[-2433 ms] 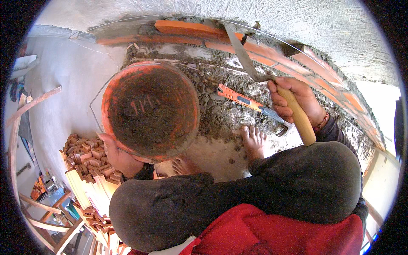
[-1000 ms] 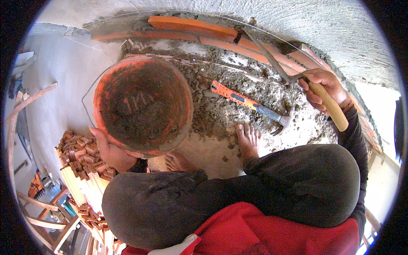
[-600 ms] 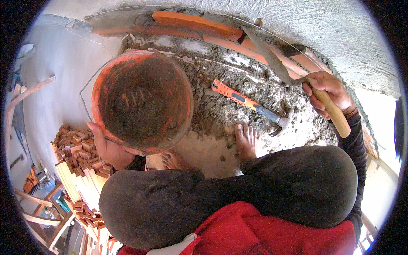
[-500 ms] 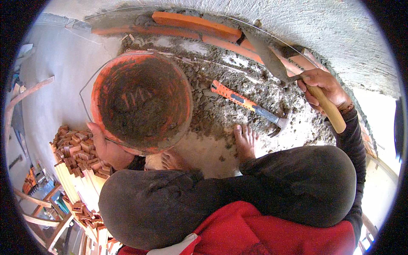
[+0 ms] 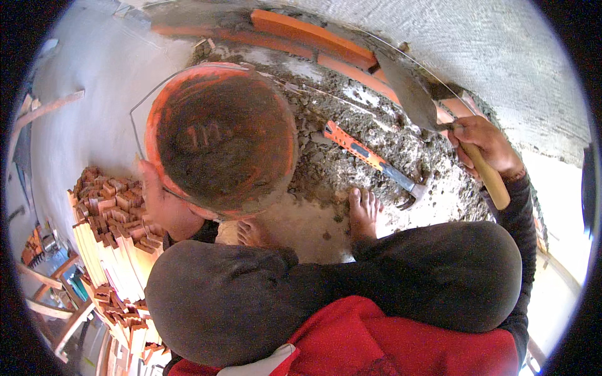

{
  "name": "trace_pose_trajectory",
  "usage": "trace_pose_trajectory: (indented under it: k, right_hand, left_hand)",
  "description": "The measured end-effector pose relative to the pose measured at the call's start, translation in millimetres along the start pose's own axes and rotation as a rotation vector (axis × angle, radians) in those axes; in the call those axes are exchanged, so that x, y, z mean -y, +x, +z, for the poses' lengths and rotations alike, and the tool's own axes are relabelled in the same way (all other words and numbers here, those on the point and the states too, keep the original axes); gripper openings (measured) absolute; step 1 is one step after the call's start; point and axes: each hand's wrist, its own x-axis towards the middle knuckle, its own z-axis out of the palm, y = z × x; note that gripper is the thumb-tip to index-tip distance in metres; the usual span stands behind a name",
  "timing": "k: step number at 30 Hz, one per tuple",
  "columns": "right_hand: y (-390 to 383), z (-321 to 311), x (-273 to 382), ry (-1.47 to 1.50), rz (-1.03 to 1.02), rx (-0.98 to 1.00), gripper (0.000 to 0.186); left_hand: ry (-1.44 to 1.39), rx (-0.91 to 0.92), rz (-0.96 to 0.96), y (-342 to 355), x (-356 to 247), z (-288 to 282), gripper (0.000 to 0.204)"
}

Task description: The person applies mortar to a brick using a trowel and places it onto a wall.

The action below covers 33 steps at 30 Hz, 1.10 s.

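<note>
My left hand (image 5: 166, 203) grips the rim of an orange bucket (image 5: 219, 135) smeared with mortar, holding it tilted so its inside faces me. My right hand (image 5: 483, 141) is closed on the wooden handle of a trowel (image 5: 411, 94), whose metal blade points up-left over the row of orange bricks (image 5: 313, 37). A bed of grey mortar (image 5: 370, 135) lies below the bricks. My bare feet (image 5: 364, 210) rest at its near edge, and my dark trousered knees fill the lower view.
An orange-handled hammer (image 5: 370, 156) lies on the mortar between bucket and trowel. A rough plastered wall (image 5: 501, 56) rises behind the bricks. Stacks of bricks and boards (image 5: 106, 225) lie far below on the left, past an edge.
The trowel swung from left of centre out to the right, then lifted with its blade over the brick row. The bucket stayed in my left hand, shifting slightly.
</note>
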Motion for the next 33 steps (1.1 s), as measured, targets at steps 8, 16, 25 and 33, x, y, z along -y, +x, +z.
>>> trace_pose_trajectory:
  k: [8, 16, 25, 33]
  right_hand:
    - [24, 70, 51, -0.523, -0.146, 0.140, 0.020]
    - [74, 146, 114, -1.606, -0.338, 0.003, 0.020]
    - [77, 149, 124, -1.216, -0.129, 0.704, 0.037]
    - [105, 157, 106, -1.334, -0.499, 0.395, 0.034]
  left_hand:
    - [0.000, -0.024, -0.020, 3, 3, -6, 0.049]
    - [0.016, 0.008, -0.040, -8, 0, 13, 0.040]
    - [0.113, -0.095, 0.048, -10, -2, -10, 0.041]
    - [-0.062, -0.152, 0.044, -5, -6, 5, 0.045]
